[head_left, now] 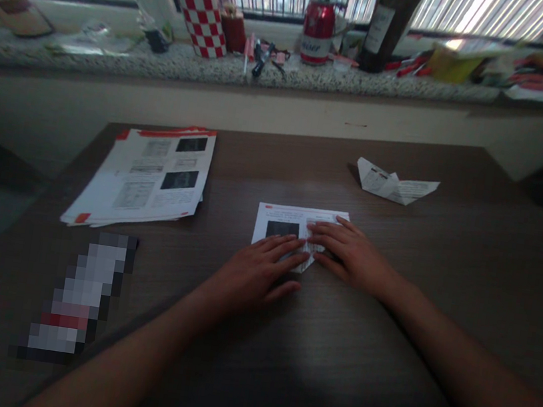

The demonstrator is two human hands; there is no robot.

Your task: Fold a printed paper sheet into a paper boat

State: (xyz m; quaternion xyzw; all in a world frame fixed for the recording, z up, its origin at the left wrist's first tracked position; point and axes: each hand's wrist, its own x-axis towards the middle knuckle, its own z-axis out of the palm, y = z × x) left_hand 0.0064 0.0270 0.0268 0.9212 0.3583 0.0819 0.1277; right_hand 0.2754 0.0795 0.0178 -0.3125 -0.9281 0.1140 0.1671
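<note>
A printed sheet [282, 222] lies flat on the desk [236, 165], with both of the person's hands on it; it serves here as the reference for every place. The left hand [265, 270] covers the sheet's near part, palm down, its fingers extended and lightly spread rather than closed around anything, the thumb apart and off the near edge. The right hand [353, 252] comes over the sheet's right side, its fingers likewise stretched out, the tips resting on the paper without gripping it. Between the hands, the sheet's near edge runs at a slant, and a dark printed block shows above the left fingers. To the left of the sheet, well apart, is a stack of papers [153, 180] with red corner marks. Also left of the sheet, but nearer the person, is an oblong object [81, 295] too pixelated to identify. Beyond the sheet to the right stands a folded paper boat [392, 187] with print on it. Farther beyond the sheet runs a speckled windowsill [169, 69], carrying a red-and-white checked container [200, 10] to the sheet's left, a red can [318, 28] roughly straight beyond it, and a dark container [390, 28] with a pale label slightly to its right.
</note>
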